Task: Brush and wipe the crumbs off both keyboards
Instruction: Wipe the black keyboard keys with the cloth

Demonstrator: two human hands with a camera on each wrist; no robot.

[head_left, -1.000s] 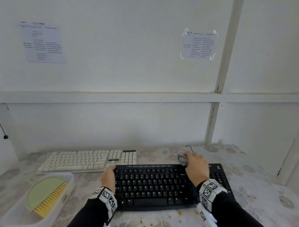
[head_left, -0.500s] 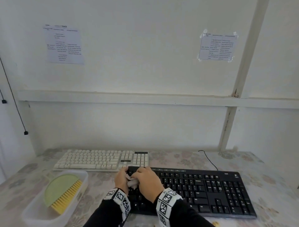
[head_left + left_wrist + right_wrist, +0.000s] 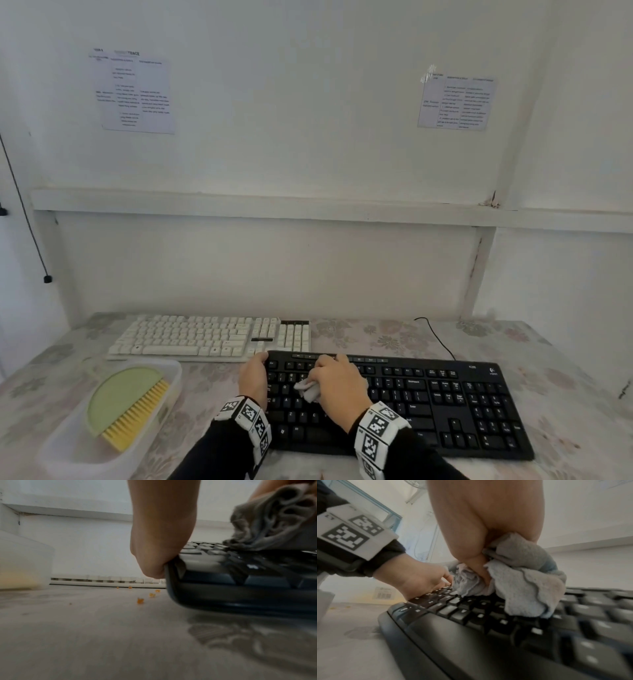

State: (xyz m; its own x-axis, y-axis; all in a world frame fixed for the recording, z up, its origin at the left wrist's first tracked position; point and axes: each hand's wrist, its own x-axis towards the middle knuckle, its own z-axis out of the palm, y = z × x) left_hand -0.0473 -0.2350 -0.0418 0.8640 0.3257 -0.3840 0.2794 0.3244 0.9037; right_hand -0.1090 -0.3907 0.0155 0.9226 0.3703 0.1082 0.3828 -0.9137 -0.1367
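Note:
A black keyboard (image 3: 445, 404) lies at the front of the table, a white keyboard (image 3: 205, 337) behind it to the left. My right hand (image 3: 337, 385) grips a crumpled grey cloth (image 3: 308, 390) and presses it on the black keyboard's left keys (image 3: 471, 609); the cloth (image 3: 522, 588) bunches out under the fingers. My left hand (image 3: 253, 377) holds the black keyboard's left edge (image 3: 171, 574), its fingers curled over the far corner. Orange crumbs (image 3: 140, 600) lie on the table left of the black keyboard.
A clear plastic tub (image 3: 68, 448) at the front left holds a green brush with yellow bristles (image 3: 126, 404). A black cable (image 3: 435, 335) runs from the black keyboard toward the wall. The table carries a pale floral cover (image 3: 565, 394).
My right hand swept the cloth from the keyboard's upper right to its left end, and has now moved slightly back right. The left hand stayed at the left edge.

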